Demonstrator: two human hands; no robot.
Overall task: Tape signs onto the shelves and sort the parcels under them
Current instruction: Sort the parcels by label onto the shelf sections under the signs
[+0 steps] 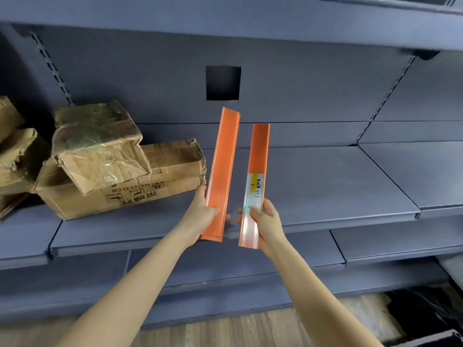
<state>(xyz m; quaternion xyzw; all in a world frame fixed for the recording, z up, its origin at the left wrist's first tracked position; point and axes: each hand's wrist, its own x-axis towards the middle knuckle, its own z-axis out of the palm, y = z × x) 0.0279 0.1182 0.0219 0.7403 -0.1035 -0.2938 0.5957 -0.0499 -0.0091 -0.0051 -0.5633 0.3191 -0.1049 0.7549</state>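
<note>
**Signs point up, shelf edge runs crosswise**

Both hands are gripping. The left hand point(204, 211) wraps the low end of a plain orange strip point(221, 169), maybe a stack, can't tell. The right hand point(266, 220) pinches the labelled sign point(259, 156) near its low end, thumb on front.

Both long axes run up and away from the fingers point(255, 212), near parallel, not touching. The shelf edge point(350, 222) runs left-right just behind the hands, roughly square to the signs.

My read: the sign needs a quarter turn first, and the right hand does it.

The sign is orange with a glossy clear front and a white-yellow handwritten label just above the thumb. Boxes point(155, 176) sit left of the left hand.

Sign label point(256, 189) writing illegible; leftmost parcels point(15, 156) cropped.
</note>
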